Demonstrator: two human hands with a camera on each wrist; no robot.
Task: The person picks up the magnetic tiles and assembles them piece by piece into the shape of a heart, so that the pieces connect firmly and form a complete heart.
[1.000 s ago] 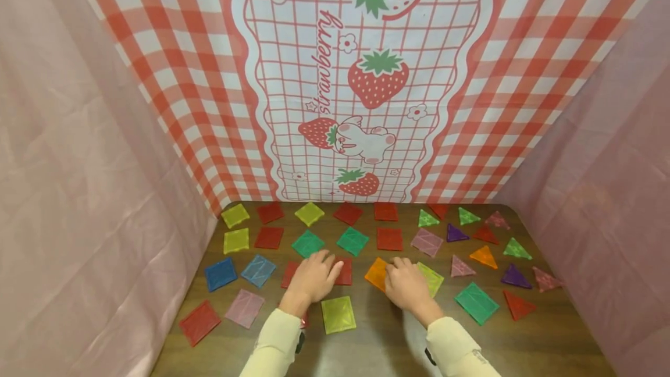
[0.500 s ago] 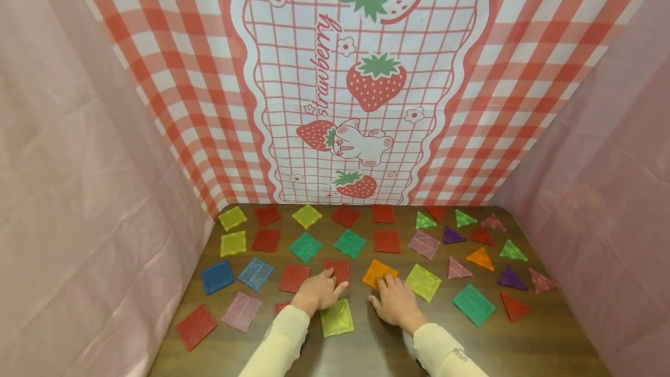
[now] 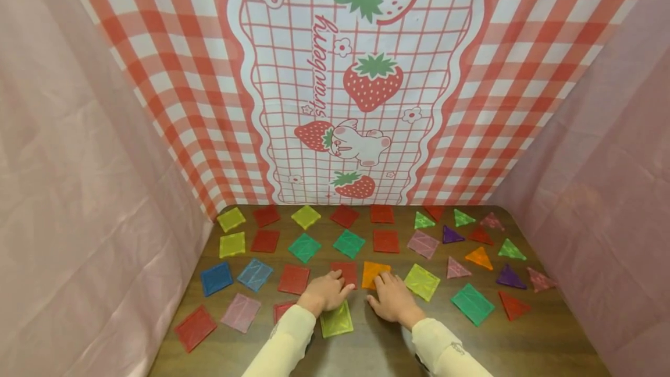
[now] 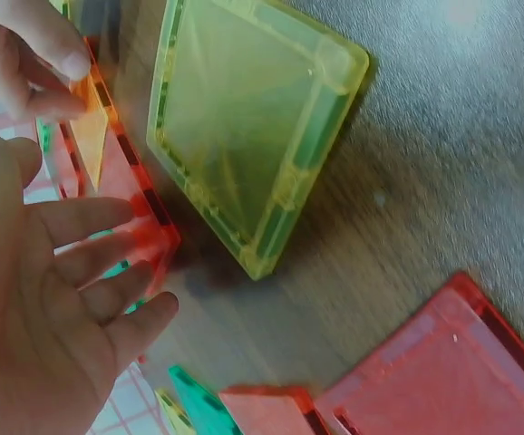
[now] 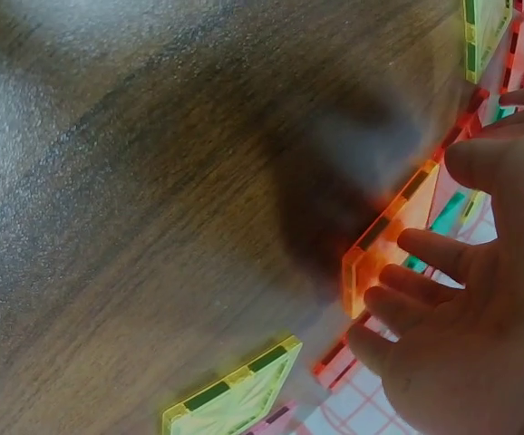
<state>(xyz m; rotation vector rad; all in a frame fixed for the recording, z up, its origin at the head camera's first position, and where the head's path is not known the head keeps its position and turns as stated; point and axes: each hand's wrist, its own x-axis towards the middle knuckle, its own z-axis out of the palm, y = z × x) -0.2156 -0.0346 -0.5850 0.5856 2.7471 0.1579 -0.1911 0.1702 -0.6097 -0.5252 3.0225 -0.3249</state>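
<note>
Fingers of my left hand (image 3: 327,294) rest on a red square magnetic tile (image 3: 344,272), whose near part they cover. In the left wrist view the left hand (image 4: 44,299) has its fingers spread and fairly straight. To its right, my right hand (image 3: 396,300) touches the near side of an orange square magnetic tile (image 3: 374,274) with its fingertips. The right wrist view has that orange tile (image 5: 391,237) flat on the table beneath relaxed fingers. A narrow gap separates the red and orange tiles. A yellow square tile (image 3: 337,322) lies partly under the left hand.
Several square tiles, such as a red one (image 3: 294,279) and a blue one (image 3: 217,278), lie spread across the wooden table (image 3: 377,354). Triangular tiles, including an orange one (image 3: 478,258), lie at the right. Pink curtains (image 3: 78,162) and a strawberry-print cloth (image 3: 361,98) enclose the table.
The red tile has slid right toward the orange tile under my left hand. The orange tile has turned straighter. My right hand has drawn back from beside the yellow-green tile to the orange tile's near side.
</note>
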